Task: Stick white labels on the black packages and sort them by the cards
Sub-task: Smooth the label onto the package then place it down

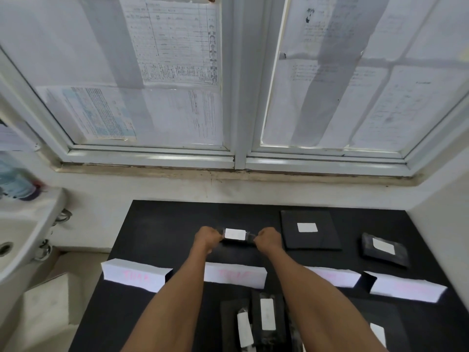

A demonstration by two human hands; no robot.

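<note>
Both hands hold one labelled black package over the black desk [157, 224].

Left hand [206, 237] and right hand [269, 238] pinch the ends of a small black package [237, 241] whose white label [235, 235] is blank, beyond four folded white cards [234, 275] with unreadable pink writing. To the right lie a flat labelled package [309, 237] and a wrapped labelled package [384, 250].

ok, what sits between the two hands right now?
A small black package with a white label on top; the left hand and right hand grip its two ends. Shown in the head view.
</note>
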